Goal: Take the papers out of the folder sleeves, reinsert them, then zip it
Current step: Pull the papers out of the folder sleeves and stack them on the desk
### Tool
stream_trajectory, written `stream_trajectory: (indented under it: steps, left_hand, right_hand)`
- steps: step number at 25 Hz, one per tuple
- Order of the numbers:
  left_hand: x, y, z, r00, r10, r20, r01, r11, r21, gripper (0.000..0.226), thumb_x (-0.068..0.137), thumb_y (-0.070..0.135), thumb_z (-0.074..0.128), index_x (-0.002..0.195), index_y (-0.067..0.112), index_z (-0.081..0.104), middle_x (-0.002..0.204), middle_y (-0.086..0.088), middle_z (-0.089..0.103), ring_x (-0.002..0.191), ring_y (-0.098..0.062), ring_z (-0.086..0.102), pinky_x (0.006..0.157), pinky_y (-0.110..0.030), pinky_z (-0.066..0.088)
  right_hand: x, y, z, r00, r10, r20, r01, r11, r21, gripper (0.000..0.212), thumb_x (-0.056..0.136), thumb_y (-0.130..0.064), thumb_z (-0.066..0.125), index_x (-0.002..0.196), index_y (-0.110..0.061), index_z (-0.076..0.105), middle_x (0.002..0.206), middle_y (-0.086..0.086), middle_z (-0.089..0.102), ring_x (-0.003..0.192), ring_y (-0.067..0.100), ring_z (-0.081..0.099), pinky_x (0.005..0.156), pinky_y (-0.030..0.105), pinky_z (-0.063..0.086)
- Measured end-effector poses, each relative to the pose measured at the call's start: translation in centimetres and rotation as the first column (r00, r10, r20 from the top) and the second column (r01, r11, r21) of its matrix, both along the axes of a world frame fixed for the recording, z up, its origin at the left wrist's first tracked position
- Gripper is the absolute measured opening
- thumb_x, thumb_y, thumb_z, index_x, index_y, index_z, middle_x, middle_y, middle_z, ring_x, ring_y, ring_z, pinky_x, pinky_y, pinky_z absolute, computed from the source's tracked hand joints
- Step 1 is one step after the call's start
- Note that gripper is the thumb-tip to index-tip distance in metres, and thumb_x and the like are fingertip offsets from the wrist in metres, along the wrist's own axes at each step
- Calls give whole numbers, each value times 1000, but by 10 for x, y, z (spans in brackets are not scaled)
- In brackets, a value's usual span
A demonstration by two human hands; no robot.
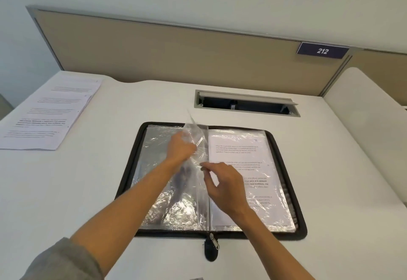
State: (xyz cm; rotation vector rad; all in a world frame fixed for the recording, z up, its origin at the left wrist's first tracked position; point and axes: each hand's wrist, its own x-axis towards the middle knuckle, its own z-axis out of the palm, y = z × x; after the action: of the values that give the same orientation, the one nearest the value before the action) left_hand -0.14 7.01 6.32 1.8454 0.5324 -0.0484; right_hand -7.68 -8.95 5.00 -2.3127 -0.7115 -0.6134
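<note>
Mid-task at a white surface (110,180): folder (293,191) lying open and flat, unzipped, both hands at the spine.

Left hand (179,148) pinched shut on a clear sleeve (195,129), lifting it upright off the left stack, probably to open its mouth or turn it over. Right hand (223,183) hovering just beside the same sleeve, thumb and forefinger nearly together at its edge; whether gripping plastic cannot be told. Left-side sleeves crinkled and seemingly empty; right side showing a printed page (240,147) under plastic. Loose papers (50,112) stacked well apart at the far left, apparently already pulled and kept clear of the work. Zipper pull (214,241) resting at the near edge, zipping not yet begun.
</note>
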Motion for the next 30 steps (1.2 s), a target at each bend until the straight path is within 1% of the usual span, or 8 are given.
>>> stream_trajectory:
  steps: [3, 6, 9, 11, 15, 20, 25, 30]
  left_hand:
    - [-3, 51, -3, 983, -16, -185, -26, 975, -223, 22, 79, -11, 66, 90, 7, 59, 101, -16, 63, 93, -26, 62, 65, -30, 53]
    - [-7, 102, -7, 952, -55, -300, -21, 969, -245, 27, 72, -17, 67, 92, 2, 63, 93, -15, 62, 78, -22, 60, 53, -27, 54]
    - [-2, 134, -12, 960, 22, -279, -52, 994, -98, 50, 67, -19, 68, 108, 8, 58, 98, -17, 58, 75, -25, 57, 58, -29, 54]
    - [1, 136, -16, 976, 24, -217, 33, 966, 255, 65, 69, -8, 67, 128, 11, 48, 110, -17, 57, 93, -30, 57, 75, -37, 53]
    - [-9, 86, -26, 972, -235, -6, 158, 636, 755, 73, 79, 22, 61, 147, 15, 32, 148, -13, 34, 136, -31, 31, 106, -44, 34]
    - [-15, -5, -52, 784, -607, -133, 486, 467, 739, 72, 92, 63, 38, 152, 26, 22, 161, -3, 16, 149, -21, 6, 119, -46, 7]
    - [-22, -53, -77, 554, -749, -362, 672, 146, 726, 83, 87, 77, 22, 153, 38, -9, 160, -3, -21, 146, -20, -23, 116, -55, -13]
    - [-30, -61, -82, 561, -749, -351, 624, 105, 774, 81, 85, 75, 8, 155, 35, 1, 162, -7, -11, 149, -24, -12, 118, -55, -7]
  right_hand:
    - [13, -17, 17, 975, -160, -152, 201, 927, 318, 16, 90, -13, 65, 104, -14, 74, 94, -8, 74, 81, -1, 66, 71, 10, 50]
    - [28, -45, 17, 851, -230, -472, 439, 804, 400, 17, 93, -17, 63, 109, -19, 69, 101, -10, 72, 93, 1, 65, 82, 24, 55]
    - [36, -72, -11, 538, -418, -732, 564, 824, -56, 61, 92, -41, 60, 144, -16, 41, 147, 6, 47, 134, 24, 45, 109, 46, 38]
    - [31, -80, -30, 372, -597, -711, 458, 784, -419, 94, 89, -58, 56, 155, -10, 10, 161, 17, 14, 149, 32, 14, 116, 58, 12]
    - [28, -79, -44, 450, -652, -610, 414, 758, -505, 113, 84, -68, 55, 154, -3, -7, 162, 17, 10, 150, 29, 8, 118, 58, 3]
    - [41, -86, -42, 594, -557, -580, 542, 810, -224, 107, 74, -40, 80, 154, -11, 16, 130, 6, 57, 130, 26, 48, 118, 52, 6]
    - [63, -108, -38, 584, -422, -693, 646, 759, 83, 90, 75, -21, 82, 148, -13, 30, 117, 6, 55, 107, 25, 58, 90, 35, 45]
    - [100, -134, -26, 486, -387, -784, 671, 740, 50, 60, 80, -33, 77, 132, -11, 55, 116, 6, 63, 97, 16, 55, 91, 32, 43]
